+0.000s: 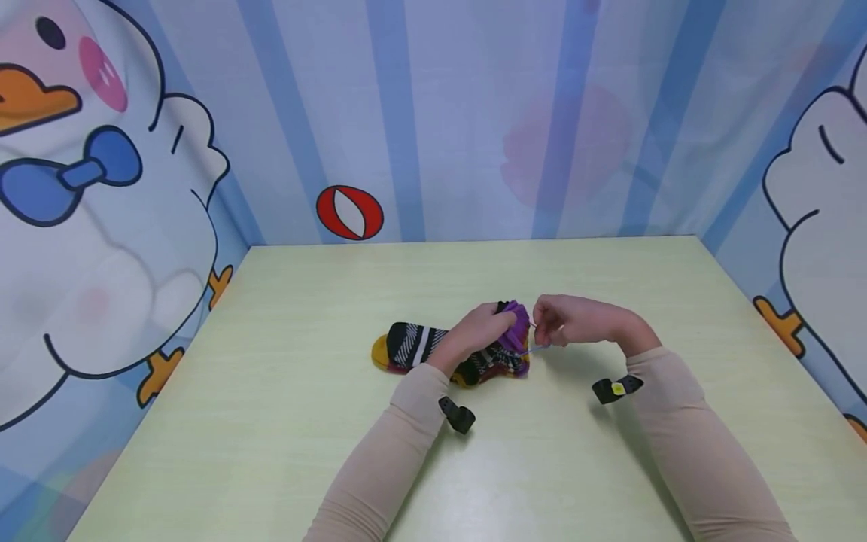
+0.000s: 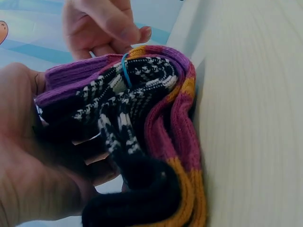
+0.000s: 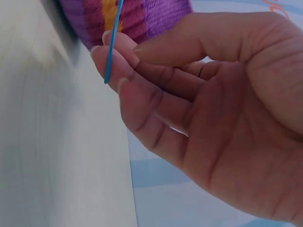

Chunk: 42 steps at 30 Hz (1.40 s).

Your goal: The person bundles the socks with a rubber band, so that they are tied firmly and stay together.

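Note:
A bundle of socks (image 1: 416,345), black with white patterns and mustard, maroon and purple ones, lies folded on the table. My left hand (image 1: 477,330) holds it at the purple cuffs, thumb on top; the left wrist view shows the cuffs (image 2: 71,80) between thumb and fingers. A thin blue elastic band (image 2: 126,71) goes round the folded part. Just right of the bundle, my right hand (image 1: 565,320) has its fingers curled at the band, which stretches out from the socks. In the right wrist view the band (image 3: 111,52) crosses the fingertips.
The pale wooden table (image 1: 271,436) extends around both hands. Behind it hangs a blue striped backdrop (image 1: 460,120) printed with cartoon ducks. A small black camera (image 1: 457,415) sits on the left wrist, another camera (image 1: 617,389) on the right.

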Motion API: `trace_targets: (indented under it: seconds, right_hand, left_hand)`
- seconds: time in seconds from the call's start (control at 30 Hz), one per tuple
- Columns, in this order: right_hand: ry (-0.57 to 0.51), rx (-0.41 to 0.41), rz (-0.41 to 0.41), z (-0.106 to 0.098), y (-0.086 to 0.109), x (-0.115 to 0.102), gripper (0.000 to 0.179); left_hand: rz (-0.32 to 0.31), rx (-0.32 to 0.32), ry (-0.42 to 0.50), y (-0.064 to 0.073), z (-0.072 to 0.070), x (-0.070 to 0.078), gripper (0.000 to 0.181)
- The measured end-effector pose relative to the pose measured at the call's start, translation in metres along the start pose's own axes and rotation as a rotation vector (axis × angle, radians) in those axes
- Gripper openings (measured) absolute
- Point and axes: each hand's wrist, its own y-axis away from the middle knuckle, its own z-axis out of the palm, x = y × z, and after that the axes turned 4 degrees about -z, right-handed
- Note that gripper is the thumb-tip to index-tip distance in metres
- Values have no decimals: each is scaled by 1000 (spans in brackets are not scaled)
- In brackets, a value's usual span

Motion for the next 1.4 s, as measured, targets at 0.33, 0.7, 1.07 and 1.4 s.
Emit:
trace_targets:
  seconds: [0.33,0.7,1.07,1.4]
  right_hand:
    - [153,-46,32,-16,23,12,13]
    - [-251,-67,-390,-42,57,32,17]
    - [-975,-101,-836,-21,20,40,63]
    - [-1025,439,-409,11,-16,5,67]
  left_hand:
    - [-10,-68,46,-1,-8,-3,30]
    - [-4,-39,-30,2,-5,-1,35]
    - [-2,-63,5,2,-9,-4,36]
    - [36,-66,59,1,-11,-5,34]
